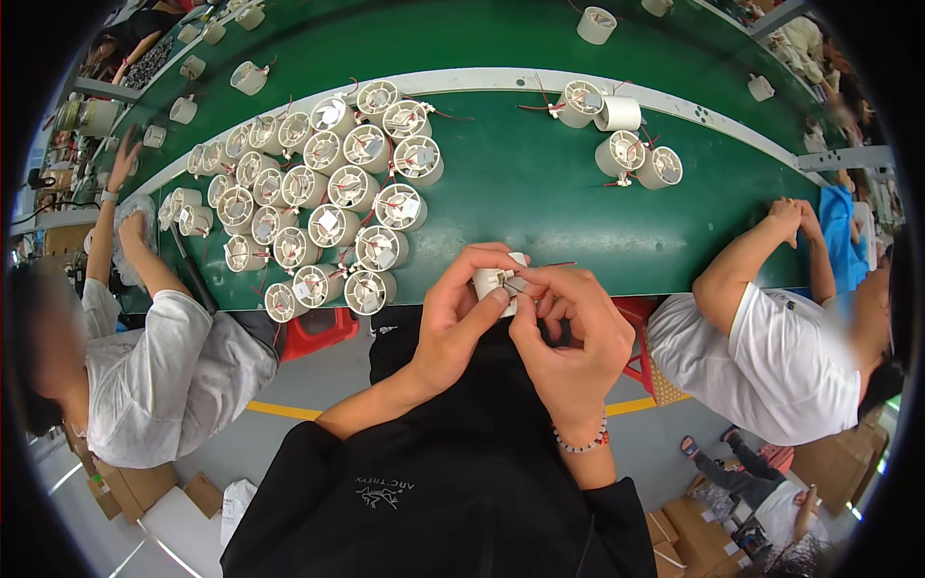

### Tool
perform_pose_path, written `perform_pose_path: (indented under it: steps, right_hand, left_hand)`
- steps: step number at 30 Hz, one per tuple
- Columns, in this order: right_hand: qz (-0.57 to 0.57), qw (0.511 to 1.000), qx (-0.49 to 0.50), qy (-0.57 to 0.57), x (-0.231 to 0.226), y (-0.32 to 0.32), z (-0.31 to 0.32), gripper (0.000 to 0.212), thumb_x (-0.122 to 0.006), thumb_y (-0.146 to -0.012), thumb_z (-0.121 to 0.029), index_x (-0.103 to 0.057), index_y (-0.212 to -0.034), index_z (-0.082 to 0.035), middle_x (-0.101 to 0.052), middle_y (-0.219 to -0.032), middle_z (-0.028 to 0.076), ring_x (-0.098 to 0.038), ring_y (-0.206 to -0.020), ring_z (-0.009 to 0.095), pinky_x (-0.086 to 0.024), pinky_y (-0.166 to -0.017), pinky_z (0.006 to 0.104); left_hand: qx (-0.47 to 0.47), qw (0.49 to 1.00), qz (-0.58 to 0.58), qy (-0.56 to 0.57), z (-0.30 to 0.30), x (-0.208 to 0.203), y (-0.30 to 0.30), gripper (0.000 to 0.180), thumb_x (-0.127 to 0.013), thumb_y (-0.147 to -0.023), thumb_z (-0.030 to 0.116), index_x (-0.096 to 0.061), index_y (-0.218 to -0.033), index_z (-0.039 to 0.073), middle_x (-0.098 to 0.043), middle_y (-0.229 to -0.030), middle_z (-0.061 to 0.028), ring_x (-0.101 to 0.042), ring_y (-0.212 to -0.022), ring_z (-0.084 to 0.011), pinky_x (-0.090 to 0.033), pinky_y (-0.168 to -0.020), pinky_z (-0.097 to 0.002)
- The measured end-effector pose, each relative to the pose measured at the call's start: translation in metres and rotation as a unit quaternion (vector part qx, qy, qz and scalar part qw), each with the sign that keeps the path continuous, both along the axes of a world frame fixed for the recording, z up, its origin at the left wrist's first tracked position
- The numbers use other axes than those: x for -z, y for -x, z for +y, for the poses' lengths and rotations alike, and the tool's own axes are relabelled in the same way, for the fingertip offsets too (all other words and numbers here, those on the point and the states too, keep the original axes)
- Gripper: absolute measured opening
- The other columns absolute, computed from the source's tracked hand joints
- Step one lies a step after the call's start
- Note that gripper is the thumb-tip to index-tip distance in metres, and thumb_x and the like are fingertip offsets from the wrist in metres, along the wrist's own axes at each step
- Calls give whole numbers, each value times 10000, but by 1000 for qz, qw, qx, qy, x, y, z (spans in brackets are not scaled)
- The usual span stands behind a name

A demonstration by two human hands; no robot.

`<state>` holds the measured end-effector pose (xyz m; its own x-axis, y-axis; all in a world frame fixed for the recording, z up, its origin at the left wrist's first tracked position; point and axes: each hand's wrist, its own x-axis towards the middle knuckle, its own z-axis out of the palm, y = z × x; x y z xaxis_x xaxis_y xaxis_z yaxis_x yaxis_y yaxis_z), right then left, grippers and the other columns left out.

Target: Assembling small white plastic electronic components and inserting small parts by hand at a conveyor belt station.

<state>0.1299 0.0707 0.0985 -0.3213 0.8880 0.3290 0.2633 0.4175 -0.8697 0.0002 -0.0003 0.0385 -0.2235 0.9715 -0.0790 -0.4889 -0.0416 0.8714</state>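
Just in front of my body, over the near table edge, I hold a small white plastic cylindrical housing (487,280). My left hand (451,323) is closed round it, fingers behind and thumb on the near side. My right hand (575,332) pinches at the housing's side, where thin wire ends show between the fingertips; a short red wire sticks out above these fingers. The fingers cover much of the housing. To the left stands a large cluster of similar white round housings (325,151) with spoked fronts and red wires.
A few more housings (620,151) stand at the right back of the green table (540,212). Beyond a white rail (482,81), single housings (596,26) sit on a green surface. Co-workers in light shirts sit left (183,376) and right (771,356). Red stools (318,337) stand under the table.
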Motion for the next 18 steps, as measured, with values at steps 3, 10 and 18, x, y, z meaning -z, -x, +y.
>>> perform_pose_path:
  steps: [3, 10, 18]
  right_hand:
    - [-5, 1000, -16, 25, -3, -1, 0, 335, -772, -782, 164, -766, -1070, -6, -673, -839, 10, -491, -604, 50, -382, -539, 220]
    - [7, 1000, -26, -3, -4, 0, -1, 338, -784, -773, 155, -765, -1068, -9, -700, -863, 27, -508, -608, 74, -414, -552, 235]
    - [24, 998, -11, -48, -2, 0, -5, 312, -819, -796, 134, -767, -1066, -13, -723, -872, 44, -535, -626, 112, -441, -565, 253]
  left_hand:
    - [4, 1000, 6, -19, 1, 3, 3, 301, -592, -1084, 107, -570, -1367, 7, -521, -1472, -151, -550, -1418, -287, -485, -1134, -444]
    - [7, 998, 30, -63, 1, 2, 2, 297, -617, -1071, 141, -569, -1326, -4, -504, -1465, -183, -505, -1467, -350, -438, -1174, -493]
    - [-14, 994, 78, -78, 3, 1, 0, 294, -624, -1080, 152, -568, -1325, 0, -494, -1461, -185, -507, -1458, -379, -431, -1168, -499]
